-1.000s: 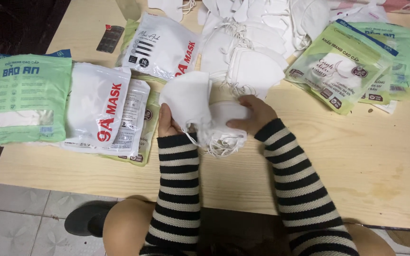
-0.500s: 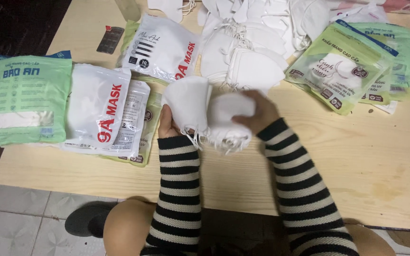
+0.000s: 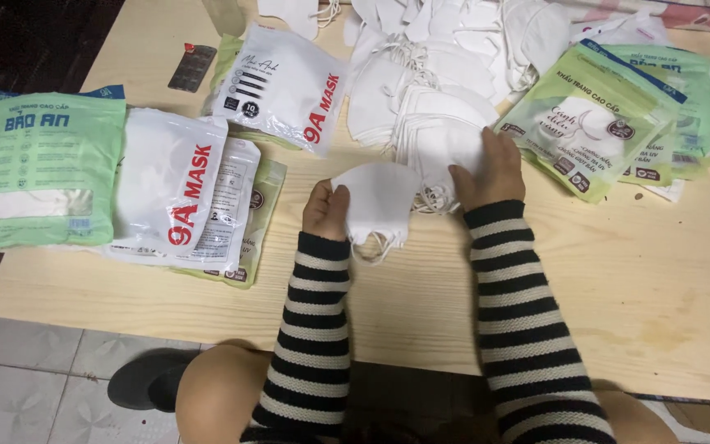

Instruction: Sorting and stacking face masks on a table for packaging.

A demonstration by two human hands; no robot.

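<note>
Wide wooden surface [image 3: 601,271] underfoot of everything, green packets [image 3: 593,123] fanned out at the right, white packets [image 3: 170,185] at the left. Heap of loose white masks [image 3: 437,74] up top, and the right hand [image 3: 491,168] lies flat on its near edge, fingers spread, clamped on nothing. Left hand [image 3: 326,210] has its fingers pinched shut on a folded white mask [image 3: 380,201], held just above the surface. That mask's long axis runs toward the right hand, nearly touching it.
</note>
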